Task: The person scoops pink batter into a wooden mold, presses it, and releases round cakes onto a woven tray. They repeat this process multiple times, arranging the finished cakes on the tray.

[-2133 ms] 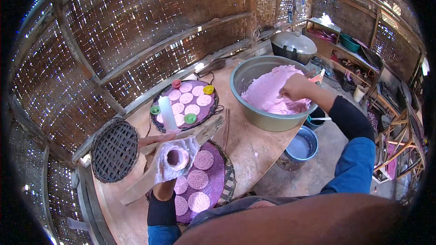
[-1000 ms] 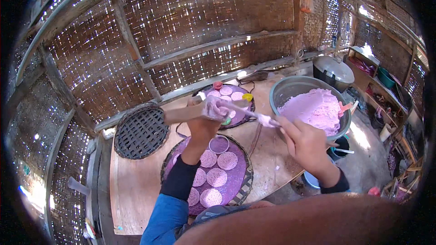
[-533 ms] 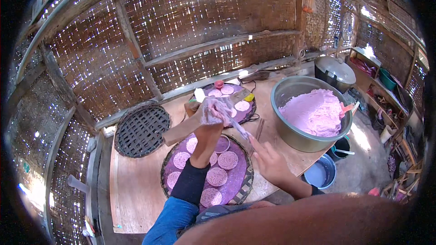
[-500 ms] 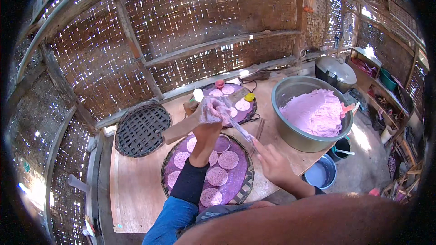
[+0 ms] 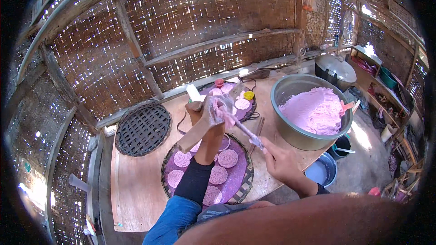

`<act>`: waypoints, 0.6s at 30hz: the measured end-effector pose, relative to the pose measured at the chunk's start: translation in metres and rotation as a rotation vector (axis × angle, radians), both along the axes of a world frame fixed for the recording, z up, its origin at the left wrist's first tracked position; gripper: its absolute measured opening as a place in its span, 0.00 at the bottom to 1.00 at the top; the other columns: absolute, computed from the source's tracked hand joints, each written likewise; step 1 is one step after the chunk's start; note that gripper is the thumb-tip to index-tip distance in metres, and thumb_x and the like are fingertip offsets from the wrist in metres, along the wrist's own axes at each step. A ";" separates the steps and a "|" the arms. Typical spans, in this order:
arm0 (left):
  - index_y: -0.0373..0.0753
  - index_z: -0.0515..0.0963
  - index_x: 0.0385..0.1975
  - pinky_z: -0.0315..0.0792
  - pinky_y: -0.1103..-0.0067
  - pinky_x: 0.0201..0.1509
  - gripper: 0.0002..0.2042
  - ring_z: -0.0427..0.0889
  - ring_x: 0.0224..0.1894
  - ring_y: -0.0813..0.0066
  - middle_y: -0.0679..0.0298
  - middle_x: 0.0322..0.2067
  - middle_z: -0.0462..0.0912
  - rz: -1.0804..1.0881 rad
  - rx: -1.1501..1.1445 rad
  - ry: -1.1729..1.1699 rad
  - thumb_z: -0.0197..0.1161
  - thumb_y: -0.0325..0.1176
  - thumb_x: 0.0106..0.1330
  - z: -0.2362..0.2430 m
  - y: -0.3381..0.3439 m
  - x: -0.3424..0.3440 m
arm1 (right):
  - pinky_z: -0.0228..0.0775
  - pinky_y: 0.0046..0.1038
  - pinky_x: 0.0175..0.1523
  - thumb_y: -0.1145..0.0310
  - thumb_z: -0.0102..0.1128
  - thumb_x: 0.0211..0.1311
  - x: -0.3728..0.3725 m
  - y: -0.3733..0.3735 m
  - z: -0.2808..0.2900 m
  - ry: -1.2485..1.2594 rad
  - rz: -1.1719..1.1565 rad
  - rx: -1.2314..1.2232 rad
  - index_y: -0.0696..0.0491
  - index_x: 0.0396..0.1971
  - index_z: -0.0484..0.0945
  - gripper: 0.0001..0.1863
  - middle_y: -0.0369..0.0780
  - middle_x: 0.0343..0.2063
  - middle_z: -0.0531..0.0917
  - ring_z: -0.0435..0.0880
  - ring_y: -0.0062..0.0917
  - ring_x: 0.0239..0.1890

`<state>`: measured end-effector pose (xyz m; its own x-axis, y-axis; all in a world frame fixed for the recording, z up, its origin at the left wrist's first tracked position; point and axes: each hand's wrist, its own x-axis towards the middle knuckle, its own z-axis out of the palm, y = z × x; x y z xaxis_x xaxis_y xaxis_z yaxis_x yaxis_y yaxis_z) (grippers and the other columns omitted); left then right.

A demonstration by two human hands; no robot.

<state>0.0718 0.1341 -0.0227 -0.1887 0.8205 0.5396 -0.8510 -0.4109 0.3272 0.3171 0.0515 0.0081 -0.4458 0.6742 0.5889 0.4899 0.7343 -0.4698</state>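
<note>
My left hand (image 5: 213,134) holds up a wooden press (image 5: 194,137) with a long flat handle, over the near tray; most of its fingers are hidden behind the wood. Sticky pink dough (image 5: 219,108) fills and coats the press's middle. In my right hand (image 5: 280,161) is the end of a thin stick (image 5: 245,131) smeared with dough, its far end against the dough in the press. Beneath lies a woven tray (image 5: 243,183) with a purple sheet, bearing several round, pink, noodle-textured discs (image 5: 218,175). A white ring (image 5: 228,141) rests there too.
A big basin (image 5: 290,129) of pink dough stands at the table's right. Behind my left hand is another tray with discs, a yellow cup (image 5: 249,95) and a red cup (image 5: 219,83). A dark woven tray (image 5: 143,129) lies left; a blue bucket (image 5: 321,171) stands below the table's right edge.
My right hand has closed round the stick and shifted slightly right; its fingers were stretched along it before. The press has moved a little right and tilted more steeply.
</note>
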 end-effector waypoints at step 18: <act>0.38 0.69 0.28 0.69 0.74 0.37 0.08 0.74 0.30 0.71 0.64 0.26 0.73 0.513 -0.048 0.414 0.58 0.34 0.56 0.026 -0.018 0.002 | 0.72 0.38 0.31 0.66 0.49 0.58 0.019 0.008 0.000 -0.033 0.109 -0.185 0.46 0.48 0.74 0.16 0.49 0.26 0.80 0.79 0.42 0.23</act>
<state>0.0736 0.1163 0.0036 -0.3465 0.7066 0.6169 -0.3510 -0.7076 0.6133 0.3359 0.0591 0.0085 -0.5389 0.7159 0.4441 0.4293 0.6869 -0.5864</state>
